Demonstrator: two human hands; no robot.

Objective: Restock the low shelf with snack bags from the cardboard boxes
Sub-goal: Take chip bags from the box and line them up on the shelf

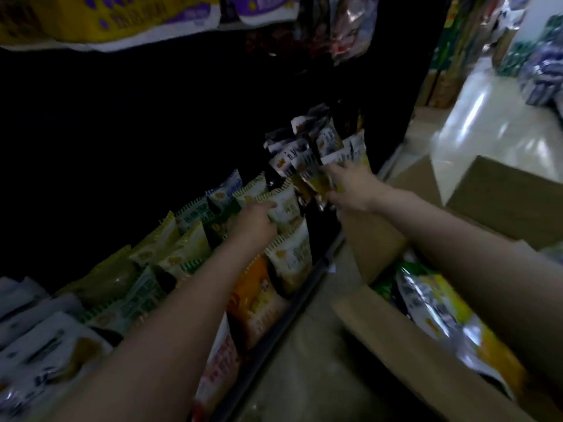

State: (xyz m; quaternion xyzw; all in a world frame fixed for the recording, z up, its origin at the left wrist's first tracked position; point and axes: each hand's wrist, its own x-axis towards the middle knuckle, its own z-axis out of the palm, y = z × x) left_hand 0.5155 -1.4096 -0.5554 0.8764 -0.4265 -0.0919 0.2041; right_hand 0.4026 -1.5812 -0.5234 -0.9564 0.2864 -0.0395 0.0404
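Low down, the shelf point(307, 287) is seen packed with upright snack bags point(189, 254) in rows along its dark front rail. Just beside it, on the floor point(301, 360), an open box point(405, 339) is set, with silver and yellow bags point(441, 303) lying inside; a second box point(502, 202) is placed behind it. A white and green bag point(285, 205) in the row is gripped at its top by the left hand point(254, 225). A bunch of small packets point(320, 153) is pinched by the right hand point(350, 187) over the shelf's far end.
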